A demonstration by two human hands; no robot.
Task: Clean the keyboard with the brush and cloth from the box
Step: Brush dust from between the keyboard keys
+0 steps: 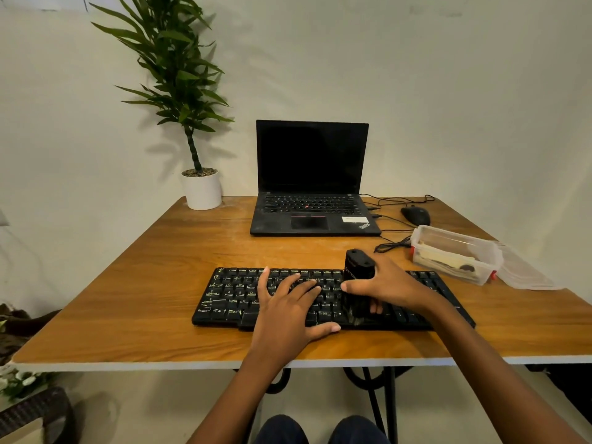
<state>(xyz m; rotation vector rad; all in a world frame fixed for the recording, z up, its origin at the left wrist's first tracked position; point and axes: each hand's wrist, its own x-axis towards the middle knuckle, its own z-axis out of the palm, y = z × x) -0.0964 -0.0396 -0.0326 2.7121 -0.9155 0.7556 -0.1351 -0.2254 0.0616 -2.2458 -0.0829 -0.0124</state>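
A black keyboard (pixel 230 294) lies across the front of the wooden table (pixel 137 283). My left hand (pixel 288 310) rests flat on its middle keys with the fingers spread. My right hand (pixel 387 285) grips a black brush (pixel 358 267), which stands upright on the keys right of centre with its bristle end down. At the right stands an open clear plastic box (pixel 455 254) with a pale cloth inside. Its lid (pixel 525 272) lies beside it.
An open black laptop (pixel 312 187) stands at the back centre. A black mouse (pixel 415 215) and its loose cables (pixel 390 241) lie behind the box. A potted plant (pixel 201 189) occupies the back left corner. My knees show under the table's front edge.
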